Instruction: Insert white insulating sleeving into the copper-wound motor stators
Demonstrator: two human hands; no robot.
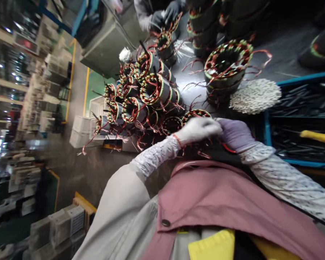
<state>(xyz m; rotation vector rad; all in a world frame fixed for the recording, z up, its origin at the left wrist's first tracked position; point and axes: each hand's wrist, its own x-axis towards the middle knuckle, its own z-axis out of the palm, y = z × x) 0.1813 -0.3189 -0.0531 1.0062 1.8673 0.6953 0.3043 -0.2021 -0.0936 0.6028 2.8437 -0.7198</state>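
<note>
My left hand (197, 130), in a white glove, lies curled over a motor stator (196, 115) with copper windings and red leads at the near edge of the bench. My right hand (235, 134), in a purple glove, presses against the left one on the same stator, fingers bent. What the fingers pinch is hidden under the gloves. A heap of similar stators (146, 94) lies just beyond to the left. One large stator (226, 65) stands upright farther back.
A round bundle of white sticks (256, 95) lies to the right, beside a blue tray (265, 126) holding dark rods and a yellow-handled tool (318, 136). Another person's gloved hands (165, 16) work on a stator across the bench. White crates (82, 130) stand on the floor.
</note>
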